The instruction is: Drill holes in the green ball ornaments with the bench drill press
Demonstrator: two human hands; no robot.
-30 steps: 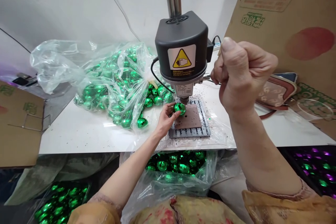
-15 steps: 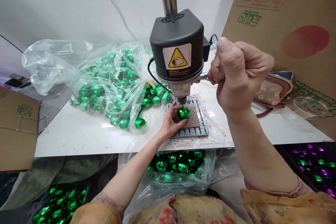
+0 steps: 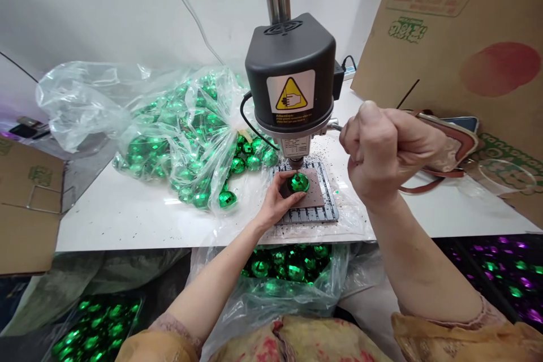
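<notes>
A shiny green faceted ball (image 3: pixel 299 182) rests on a flat brown pad (image 3: pixel 316 192) over the slotted metal base (image 3: pixel 331 203) of a drill press. Thumb and fingers of my left hand (image 3: pixel 278 203) grip the ball from its left side. The black drill press head (image 3: pixel 291 68) stands right above, its chuck (image 3: pixel 296 163) close over the ball's top. My right hand (image 3: pixel 377 147) is a fist around the press's feed lever (image 3: pixel 335 126), right of the head; the grip end is hidden by the fingers.
A clear plastic bag of green balls (image 3: pixel 169 130) lies left of the press, with a loose ball (image 3: pixel 227 199) beside it. An open bag of green balls (image 3: pixel 284 266) hangs below the table edge. A cardboard box (image 3: pixel 449 28) and a small purse (image 3: pixel 458 138) are at the right.
My right hand has moved down with the lever, and a dark rod now shows above it. My left hand keeps its grip on the ball. The view has shifted slightly.
</notes>
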